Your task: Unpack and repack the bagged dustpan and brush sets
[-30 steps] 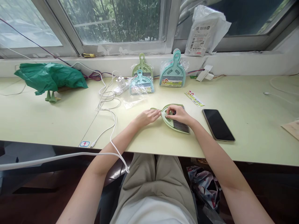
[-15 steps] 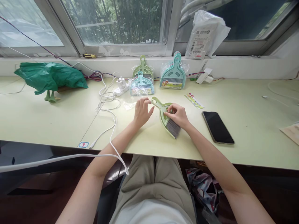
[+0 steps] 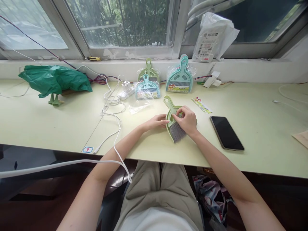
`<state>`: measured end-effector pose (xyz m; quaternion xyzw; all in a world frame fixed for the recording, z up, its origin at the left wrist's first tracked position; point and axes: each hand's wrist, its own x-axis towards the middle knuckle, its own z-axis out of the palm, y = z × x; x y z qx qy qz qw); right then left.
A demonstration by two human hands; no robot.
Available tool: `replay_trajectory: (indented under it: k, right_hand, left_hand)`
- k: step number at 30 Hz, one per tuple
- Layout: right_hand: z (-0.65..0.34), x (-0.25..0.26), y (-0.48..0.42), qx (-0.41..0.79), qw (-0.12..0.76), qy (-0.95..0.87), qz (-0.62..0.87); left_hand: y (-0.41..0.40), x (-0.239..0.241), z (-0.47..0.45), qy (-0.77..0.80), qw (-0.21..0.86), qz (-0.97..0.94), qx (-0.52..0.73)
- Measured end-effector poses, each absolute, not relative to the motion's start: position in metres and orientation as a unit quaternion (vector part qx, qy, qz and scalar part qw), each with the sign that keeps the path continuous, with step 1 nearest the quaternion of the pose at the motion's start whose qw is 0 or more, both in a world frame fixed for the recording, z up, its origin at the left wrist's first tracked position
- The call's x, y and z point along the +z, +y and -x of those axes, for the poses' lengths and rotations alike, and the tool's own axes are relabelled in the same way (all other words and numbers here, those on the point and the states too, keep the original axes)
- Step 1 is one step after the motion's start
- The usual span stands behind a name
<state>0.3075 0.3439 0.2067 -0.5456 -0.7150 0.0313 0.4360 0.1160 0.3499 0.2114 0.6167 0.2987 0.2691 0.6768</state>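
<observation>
A light green dustpan [image 3: 167,99] with a matching hand brush [image 3: 176,132] nested in it is held over the table, handle pointing away from me. My left hand [image 3: 156,122] grips the dustpan's left edge, thumb on the rim and the other fingers partly hidden behind. With thumb and forefinger, my right hand [image 3: 188,121] pinches the brush near the oval hole above its grey bristles. My right hand covers the right part of both. Right of them lies a printed card label [image 3: 201,105], flat on the table.
Wrapped blue [image 3: 147,89] and green [image 3: 148,65] dustpan sets and a teal stack [image 3: 180,75] stand at the back. A phone [image 3: 226,133] lies right. White cables [image 3: 113,102], a power strip [image 3: 126,92] and a green plastic bag [image 3: 56,80] are left.
My left hand has come down from beside the dustpan's handle tip to its left edge and taken hold. The dustpan and brush have turned more upright, the handle shifting right.
</observation>
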Motion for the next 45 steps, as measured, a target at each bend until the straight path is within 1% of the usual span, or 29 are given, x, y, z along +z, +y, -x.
replay_trajectory:
  k: [4, 7, 9, 10, 12, 17, 20, 22, 27, 32, 35, 40, 45]
  right_hand:
    - [-0.308, 0.205, 0.344, 0.008, 0.403, -0.738, 0.541]
    - [-0.320, 0.203, 0.353, 0.005, 0.431, -0.692, 0.579]
    - [-0.333, 0.199, 0.365, -0.035, 0.443, -0.647, 0.619]
    - [-0.341, 0.196, 0.371, -0.049, 0.436, -0.628, 0.643]
    - [-0.356, 0.187, 0.383, -0.039, 0.387, -0.597, 0.702]
    - [-0.381, 0.165, 0.400, 0.020, 0.208, -0.570, 0.795]
    - [-0.385, 0.158, 0.404, 0.041, 0.164, -0.572, 0.802]
    - [-0.384, 0.156, 0.404, 0.046, 0.169, -0.593, 0.786]
    - [-0.376, 0.151, 0.403, 0.046, 0.240, -0.637, 0.731]
    - [-0.372, 0.153, 0.401, 0.021, 0.277, -0.624, 0.731]
    - [-0.372, 0.155, 0.399, 0.014, 0.282, -0.612, 0.739]
    - [-0.370, 0.154, 0.396, 0.033, 0.248, -0.637, 0.729]
    - [-0.372, 0.152, 0.402, 0.063, 0.277, -0.620, 0.732]
  left_hand:
    - [0.357, 0.203, -0.114, 0.360, 0.690, -0.554, 0.297]
    - [0.363, 0.197, -0.113, 0.418, 0.686, -0.490, 0.339]
    - [0.366, 0.196, -0.110, 0.452, 0.671, -0.460, 0.365]
    - [0.368, 0.197, -0.108, 0.462, 0.661, -0.456, 0.377]
    - [0.370, 0.198, -0.104, 0.455, 0.642, -0.475, 0.394]
    - [0.372, 0.200, -0.098, 0.400, 0.626, -0.543, 0.392]
    - [0.371, 0.201, -0.098, 0.378, 0.623, -0.563, 0.389]
    - [0.371, 0.201, -0.098, 0.383, 0.622, -0.556, 0.397]
    - [0.375, 0.197, -0.098, 0.412, 0.620, -0.501, 0.441]
    - [0.382, 0.194, -0.094, 0.445, 0.601, -0.449, 0.489]
    - [0.381, 0.194, -0.094, 0.465, 0.602, -0.419, 0.495]
    - [0.379, 0.197, -0.094, 0.474, 0.607, -0.401, 0.497]
    - [0.380, 0.196, -0.094, 0.466, 0.611, -0.401, 0.498]
